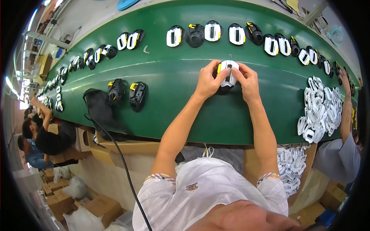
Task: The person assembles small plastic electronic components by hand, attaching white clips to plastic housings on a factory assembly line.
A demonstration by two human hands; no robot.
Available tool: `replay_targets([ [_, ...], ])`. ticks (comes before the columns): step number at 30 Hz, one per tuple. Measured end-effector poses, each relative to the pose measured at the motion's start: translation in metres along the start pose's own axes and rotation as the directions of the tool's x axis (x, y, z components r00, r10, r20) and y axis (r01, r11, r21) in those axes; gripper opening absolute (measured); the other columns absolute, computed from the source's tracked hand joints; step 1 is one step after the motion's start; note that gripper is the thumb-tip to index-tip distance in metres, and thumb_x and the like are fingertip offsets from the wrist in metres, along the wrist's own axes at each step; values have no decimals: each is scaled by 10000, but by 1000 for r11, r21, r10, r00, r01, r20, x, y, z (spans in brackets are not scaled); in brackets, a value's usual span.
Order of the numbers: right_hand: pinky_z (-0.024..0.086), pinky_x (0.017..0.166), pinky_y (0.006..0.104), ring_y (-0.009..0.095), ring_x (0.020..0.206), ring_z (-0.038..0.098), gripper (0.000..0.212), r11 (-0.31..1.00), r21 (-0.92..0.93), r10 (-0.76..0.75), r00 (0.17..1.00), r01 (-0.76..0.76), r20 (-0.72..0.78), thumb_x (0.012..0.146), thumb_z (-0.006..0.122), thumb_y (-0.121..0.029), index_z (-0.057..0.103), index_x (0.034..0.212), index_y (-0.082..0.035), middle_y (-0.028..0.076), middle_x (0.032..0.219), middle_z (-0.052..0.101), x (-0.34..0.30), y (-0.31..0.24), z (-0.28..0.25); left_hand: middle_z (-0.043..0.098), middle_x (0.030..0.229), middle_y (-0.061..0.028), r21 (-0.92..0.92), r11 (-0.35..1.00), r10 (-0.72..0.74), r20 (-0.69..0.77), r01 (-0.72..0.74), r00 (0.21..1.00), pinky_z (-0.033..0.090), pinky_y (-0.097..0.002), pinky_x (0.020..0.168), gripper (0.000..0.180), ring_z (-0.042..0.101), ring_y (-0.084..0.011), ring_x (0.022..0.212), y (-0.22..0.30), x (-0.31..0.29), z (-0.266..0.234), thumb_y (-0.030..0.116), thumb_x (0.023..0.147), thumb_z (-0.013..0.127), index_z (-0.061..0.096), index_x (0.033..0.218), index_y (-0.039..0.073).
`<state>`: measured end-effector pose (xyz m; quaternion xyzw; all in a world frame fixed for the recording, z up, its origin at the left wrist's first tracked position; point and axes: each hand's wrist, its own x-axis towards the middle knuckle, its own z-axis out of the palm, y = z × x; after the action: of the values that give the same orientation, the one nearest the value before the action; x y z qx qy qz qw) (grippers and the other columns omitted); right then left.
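Over the green conveyor belt (169,73), I hold a rounded plastic part with a white slotted cover (229,73), a black base and a yellow piece at its left. My left hand (210,79) grips its left side, thumb on top. From the right, my right hand (248,80) closes round it, its thumb also on the cover near the slot. The fingers beneath are hidden. Left of my left arm lie two black bases with yellow pieces, one of them (137,96) without a white cover, next to a black cloth-like item (98,106).
Along the belt's far side runs a row of similar parts, some with white covers (212,30), some bare black (195,35). Loose white covers are heaped (320,107) at the right, with more in a box (291,165) below. A black cable (122,156) hangs at left. Co-workers sit on both sides.
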<state>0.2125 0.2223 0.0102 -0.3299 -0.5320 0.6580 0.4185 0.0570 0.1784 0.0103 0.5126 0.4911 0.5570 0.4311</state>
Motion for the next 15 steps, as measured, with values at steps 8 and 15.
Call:
replay_targets([
  [8, 463, 830, 304, 218, 905, 599, 247, 816, -437, -374, 922, 378, 97, 749, 666, -17, 654, 995, -36, 79, 998, 650, 0, -7, 3, 593, 993, -47, 39, 977, 208, -12, -208, 978, 456, -236, 755, 352, 542, -91, 898, -15, 9, -7, 295, 943, 513, 537, 1130, -2],
  [15, 355, 1003, 450, 344, 1279, 359, 418, 482, -647, -546, 780, 591, 306, 653, 607, 75, 680, 995, -154, 95, 1326, 458, -9, -12, 21, 600, 748, -11, -371, 921, -191, -160, 120, 969, 445, -214, 537, 342, 550, -61, 624, -13, 9, -10, 309, 945, 499, 596, 929, -18],
])
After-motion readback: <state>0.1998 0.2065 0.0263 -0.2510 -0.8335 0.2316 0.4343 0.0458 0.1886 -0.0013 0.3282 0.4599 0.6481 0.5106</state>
